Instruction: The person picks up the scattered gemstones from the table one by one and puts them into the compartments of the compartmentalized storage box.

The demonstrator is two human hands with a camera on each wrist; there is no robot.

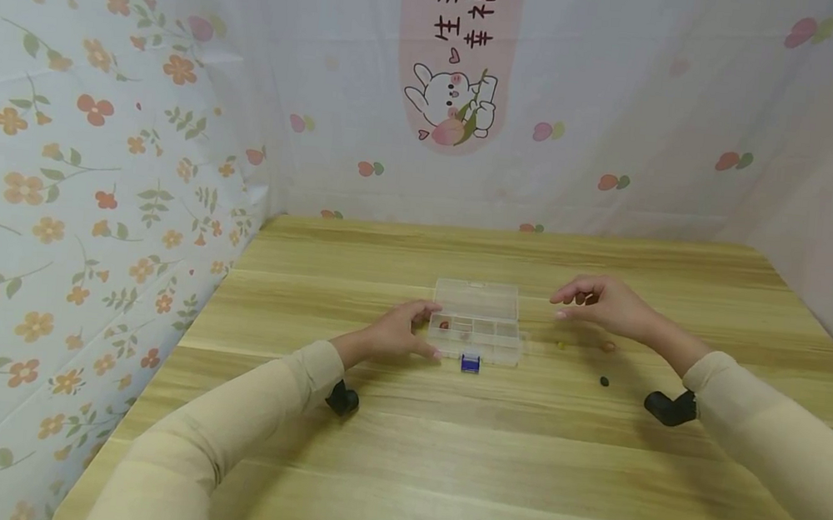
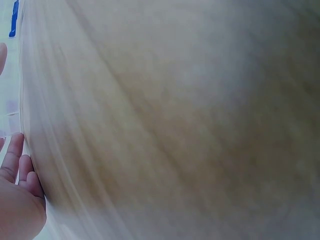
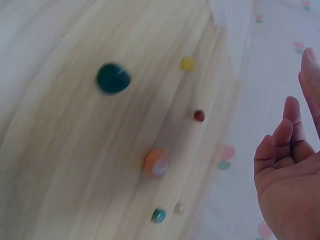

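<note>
A clear plastic compartment box (image 1: pixel 474 345) lies on the table, its lid (image 1: pixel 476 299) folded back and a blue latch (image 1: pixel 470 363) at its front. My left hand (image 1: pixel 398 331) holds the box's left end, thumb at the front corner and fingers toward the back. One small red piece (image 1: pixel 444 325) sits in a left compartment. Right of the box my right hand (image 1: pixel 603 305) hovers above the table, fingers loosely bent, with nothing visible in it. Below it, the right wrist view shows small stone-like pieces: dark green (image 3: pixel 113 78), yellow (image 3: pixel 188 63), red (image 3: pixel 199 115) and orange (image 3: pixel 157 164).
A teal piece (image 3: pixel 158 215) and a whitish one (image 3: pixel 179 207) lie near the orange one. Black wrist mounts (image 1: pixel 669 407) hang below both sleeves. The wood-patterned table (image 1: pixel 442 463) ends at a printed cloth backdrop (image 1: pixel 590 101).
</note>
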